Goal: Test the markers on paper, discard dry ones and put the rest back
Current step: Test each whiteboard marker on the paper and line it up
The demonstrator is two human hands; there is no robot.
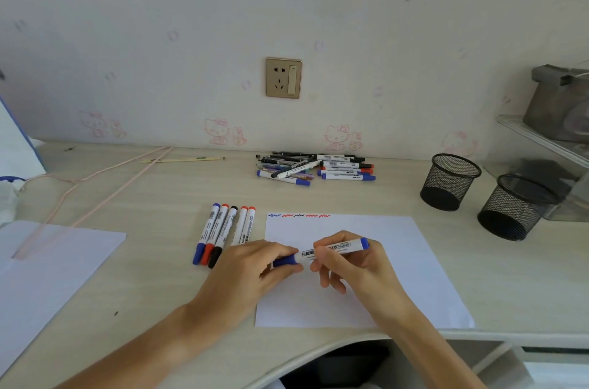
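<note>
A blue whiteboard marker (338, 249) lies level between both hands above a white sheet of paper (414, 267). My left hand (255, 267) pinches its blue cap end, and my right hand (353, 264) grips the white barrel. Several short scribbles (299, 215) in blue, red and black run along the sheet's top edge. A row of several capped markers (223, 231) lies on the desk left of the paper. A heap of markers and pens (314, 167) sits by the wall.
Two black mesh pen cups (449, 181) (514, 208) stand at the right. A second white sheet (47, 267) lies at the left with a pink cord (105, 194) across it. A clear shelf unit (554, 140) is at far right. The desk's curved front edge (318, 347) is near me.
</note>
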